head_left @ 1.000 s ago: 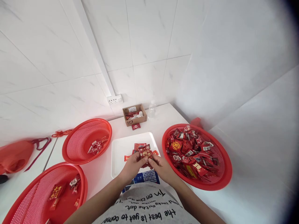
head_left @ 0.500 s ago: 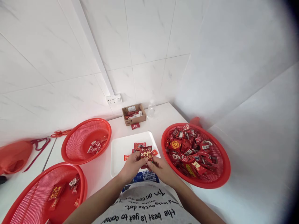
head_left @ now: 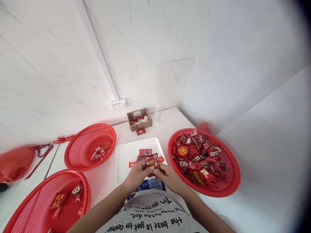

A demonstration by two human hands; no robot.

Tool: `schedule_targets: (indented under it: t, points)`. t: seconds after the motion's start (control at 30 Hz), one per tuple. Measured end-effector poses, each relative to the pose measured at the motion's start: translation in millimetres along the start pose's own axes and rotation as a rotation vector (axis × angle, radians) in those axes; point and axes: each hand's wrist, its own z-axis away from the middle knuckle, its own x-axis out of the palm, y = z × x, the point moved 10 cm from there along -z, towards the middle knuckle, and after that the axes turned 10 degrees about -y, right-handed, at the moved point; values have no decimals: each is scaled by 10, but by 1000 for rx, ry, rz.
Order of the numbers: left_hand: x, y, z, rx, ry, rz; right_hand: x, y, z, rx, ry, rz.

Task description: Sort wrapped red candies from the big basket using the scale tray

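A dark red candy packet (head_left: 152,160) with gold characters is held between both hands, above a white weighing scale. My left hand (head_left: 139,174) is closed on its left side, thumb across the front. On the other side my right hand (head_left: 168,176) pinches its lower right edge. Beneath lies the scale's white tray (head_left: 123,155), with several red packets (head_left: 145,152) on it, partly hidden by the held one. The scale's blue keypad (head_left: 153,183) shows between my forearms.
To the right stands a red basket (head_left: 233,174) heaped with red packets. Two more red baskets, one farther (head_left: 77,145) and one nearer (head_left: 26,207), hold a few packets at left. Behind the scale are a cardboard box (head_left: 142,125), a small packet (head_left: 141,131) and a clear bottle (head_left: 157,115).
The held packet has dipped slightly and its top now tilts a little away from me. Both hands keep their grip; the baskets and scale stay put.
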Motion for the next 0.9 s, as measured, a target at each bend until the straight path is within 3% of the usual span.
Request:
schedule_targets:
  t: [0.2,0.6,0.9]
  points:
    - [-108,-141,64,-10,81,-217,-8,116,8,-6,43,0]
    - [-35,-147,132,-58,35,-237,199,163,-16,59,-105,-131]
    - [20,-275,116,-142,-2,-267,198,129,17,-19,-119,-202]
